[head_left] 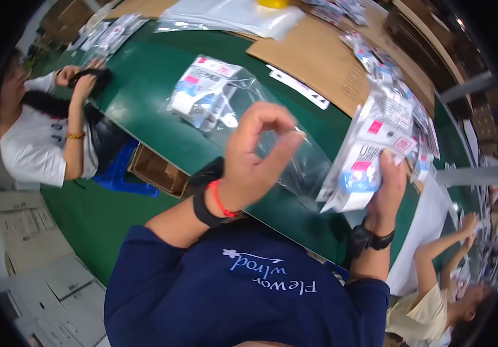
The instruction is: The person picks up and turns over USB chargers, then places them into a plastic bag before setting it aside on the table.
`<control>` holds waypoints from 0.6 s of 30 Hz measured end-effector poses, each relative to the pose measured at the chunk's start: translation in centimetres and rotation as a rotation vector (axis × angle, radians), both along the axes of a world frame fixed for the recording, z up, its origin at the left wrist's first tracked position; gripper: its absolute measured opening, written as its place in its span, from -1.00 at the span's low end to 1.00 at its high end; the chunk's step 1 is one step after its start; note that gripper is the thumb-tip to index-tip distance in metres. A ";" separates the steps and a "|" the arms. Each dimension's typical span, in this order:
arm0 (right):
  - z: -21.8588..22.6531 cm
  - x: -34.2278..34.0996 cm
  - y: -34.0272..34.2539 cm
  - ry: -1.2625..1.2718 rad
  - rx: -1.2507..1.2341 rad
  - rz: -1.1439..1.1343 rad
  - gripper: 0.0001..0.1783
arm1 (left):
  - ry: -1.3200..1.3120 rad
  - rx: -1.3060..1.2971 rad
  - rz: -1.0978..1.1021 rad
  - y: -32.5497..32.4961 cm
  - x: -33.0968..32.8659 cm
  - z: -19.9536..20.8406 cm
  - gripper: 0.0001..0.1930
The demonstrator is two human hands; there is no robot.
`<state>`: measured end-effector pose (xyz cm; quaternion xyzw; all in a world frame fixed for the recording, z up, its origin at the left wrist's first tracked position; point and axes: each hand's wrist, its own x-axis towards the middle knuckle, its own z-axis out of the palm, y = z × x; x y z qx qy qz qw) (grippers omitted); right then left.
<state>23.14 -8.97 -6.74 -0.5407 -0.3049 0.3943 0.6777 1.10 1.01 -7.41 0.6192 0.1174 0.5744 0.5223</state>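
Observation:
My left hand (254, 156) is curled into a pinch at the edge of a large clear plastic bag (312, 168). The bag lies across the green table, and its far end holds a bundle of white, pink and blue printed packets (200, 92). To the right, my right hand (389, 194) grips a small stack of similar printed packets (360, 170), thumb on top of the front one. The fingers under that stack are hidden. More packets rest directly behind it.
Brown cardboard (318, 63) covers the table's far side, with a pile of packets (376, 63) on it. Clear plastic sheets (231, 17) lie at the back. A co-worker (46, 127) sits at left, near an open carton (157, 170); another person (434, 301) works at lower right.

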 end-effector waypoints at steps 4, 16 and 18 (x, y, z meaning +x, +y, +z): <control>0.8 3.4 -1.4 -0.106 -0.050 -0.098 -0.57 | 0.759 0.131 0.073 -1.3 0.4 -0.6 -0.80; -0.2 5.5 -4.1 -0.100 -0.177 0.062 -0.59 | 1.327 0.763 0.187 0.3 1.3 -2.1 -0.81; -0.7 5.8 -4.2 -0.095 -0.190 0.060 -0.59 | 1.450 0.930 0.331 2.4 2.1 -2.0 -0.82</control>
